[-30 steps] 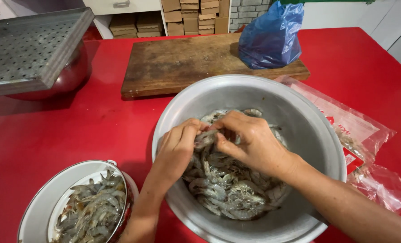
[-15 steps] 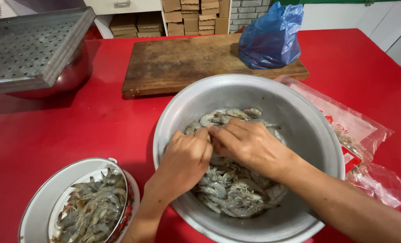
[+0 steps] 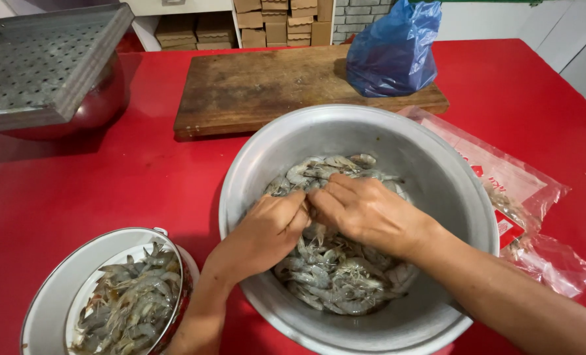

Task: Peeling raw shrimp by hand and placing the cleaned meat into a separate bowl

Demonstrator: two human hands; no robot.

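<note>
Head view: both hands down inside big metal basin [image 3: 437, 171] near the front edge of red table [image 3: 109, 190]. Left hand [image 3: 267, 230] and right hand [image 3: 365, 210] meet fingertip to fingertip over the pile of raw shrimp [image 3: 332, 276], at its far-left part. Fingers curled and pinched together on something small between them, likely one shrimp; the piece itself is hidden, so its long axis cannot be told. Neither hand is nearer; they touch at the pinch. Rest of pile lies just below and toward the person. Smaller pot [image 3: 50, 296] with more shrimp sits at the front left corner, apart from basin. Wooden board [image 3: 260, 85], blue bag [image 3: 391, 52] behind.
</note>
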